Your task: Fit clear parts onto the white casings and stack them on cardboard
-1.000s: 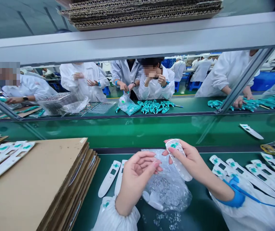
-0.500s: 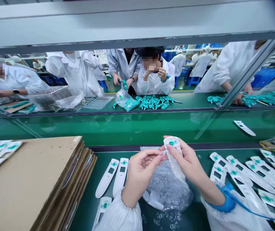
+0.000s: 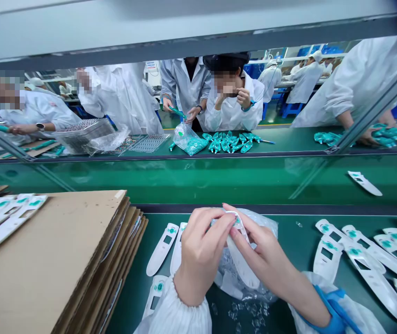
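My right hand (image 3: 263, 253) holds a white plastic casing (image 3: 242, 264), long and rounded at its lower end, with a green mark near its top. The right thumb lies across its front. Closed around the casing's upper end, my left hand (image 3: 201, 248) presses its fingertips against it; whether a small piece sits under them cannot be seen. Behind and below both hands lies a clear plastic bag (image 3: 264, 222) of small transparent pieces. Loose transparent pieces (image 3: 249, 315) are scattered on the green bench in front of it.
More white casings lie at the left (image 3: 162, 250) and right (image 3: 327, 257) of my hands. A cardboard stack (image 3: 62, 236) stands on the left with casings on top. Beyond a green channel (image 3: 184, 178), co-workers in white coats handle green parts (image 3: 228, 141). A metal beam (image 3: 184, 41) crosses overhead.
My left hand has moved right and up to the casing, and its fingertips now meet the upper end. The casing has turned more edge-on. The whole view has shifted slightly.
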`<act>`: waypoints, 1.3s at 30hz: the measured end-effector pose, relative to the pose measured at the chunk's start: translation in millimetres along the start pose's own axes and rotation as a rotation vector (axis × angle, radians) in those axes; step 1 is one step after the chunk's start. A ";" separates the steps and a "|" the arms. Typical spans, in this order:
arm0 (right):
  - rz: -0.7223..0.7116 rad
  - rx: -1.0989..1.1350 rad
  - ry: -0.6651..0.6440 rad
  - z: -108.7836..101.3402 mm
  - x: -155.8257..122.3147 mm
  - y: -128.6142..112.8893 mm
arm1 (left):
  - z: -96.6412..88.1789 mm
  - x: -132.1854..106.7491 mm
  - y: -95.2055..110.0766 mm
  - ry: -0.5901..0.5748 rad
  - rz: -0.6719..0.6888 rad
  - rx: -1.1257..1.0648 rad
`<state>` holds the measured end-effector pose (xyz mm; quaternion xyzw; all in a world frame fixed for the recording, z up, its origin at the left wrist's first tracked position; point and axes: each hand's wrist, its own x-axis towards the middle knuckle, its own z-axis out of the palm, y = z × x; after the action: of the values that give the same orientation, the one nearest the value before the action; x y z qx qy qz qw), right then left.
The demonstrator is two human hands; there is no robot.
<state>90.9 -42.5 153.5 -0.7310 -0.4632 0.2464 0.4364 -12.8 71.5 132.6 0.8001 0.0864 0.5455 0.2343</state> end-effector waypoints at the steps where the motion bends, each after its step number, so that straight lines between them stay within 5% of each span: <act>1: 0.005 -0.002 -0.005 -0.4 -0.7 0.0 | 1.3 -0.2 -0.7 0.002 0.008 0.013; 7: 0.053 0.035 0.007 -6.0 -1.5 2.9 | 4.3 -2.8 -0.7 -0.053 0.017 0.013; 14: 0.066 -0.008 -0.013 -8.1 -6.0 2.1 | 4.1 -3.0 4.0 -0.046 -0.135 -0.075; 24: 0.078 -0.069 0.019 -11.7 -9.1 5.1 | 6.0 -9.2 2.4 -0.066 -0.078 -0.064; 30: 0.019 -0.053 -0.019 -11.2 -9.9 7.5 | 4.4 1.1 -1.1 -0.044 -0.406 -0.335; 33: -0.016 -0.066 -0.037 -7.7 -12.2 0.0 | 3.4 5.3 5.3 -0.131 -0.505 -0.488; 36: -0.059 -0.109 -0.123 -14.3 -25.5 -2.9 | -21.1 -7.1 23.4 -0.146 -0.462 -0.349; 39: -0.089 -0.205 -0.161 -41.3 -48.9 13.9 | -88.3 -28.2 39.3 -0.079 -0.307 -0.059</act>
<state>107.0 -105.7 159.8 -0.7284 -0.5515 0.2360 0.3312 -109.0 50.8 153.6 0.7910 0.1823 0.4736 0.3418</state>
